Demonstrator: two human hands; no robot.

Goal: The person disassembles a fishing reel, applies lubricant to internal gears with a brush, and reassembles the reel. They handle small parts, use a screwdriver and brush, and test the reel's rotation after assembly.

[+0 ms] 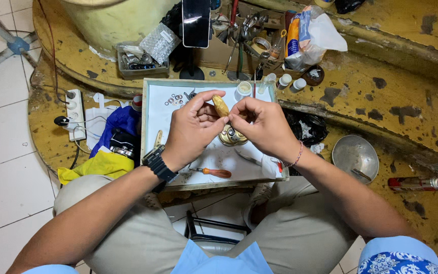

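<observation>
My left hand (pixel 193 127) and my right hand (pixel 259 124) meet above a white-lined tray (pixel 160 109), fingertips together. Between them they pinch a small golden oval piece (pixel 221 105), held upright. Just below the hands, on the tray, lies a round metal part (pixel 231 137) with a shiny middle. An orange-handled screwdriver (pixel 214 172) rests near the tray's front edge, and tweezers (pixel 249 159) lie to its right. Several tiny rings and washers (pixel 176 99) are scattered in the tray's far left corner. A black watch sits on my left wrist.
A phone on a stand (pixel 196 23) rises behind the tray, beside a box of tools (pixel 249 35). Small white bottles (pixel 290 82) stand at the back right. A metal bowl (pixel 355 157) and red pen-like tool (pixel 419 182) lie right; power strip (pixel 75 109) and cloths left.
</observation>
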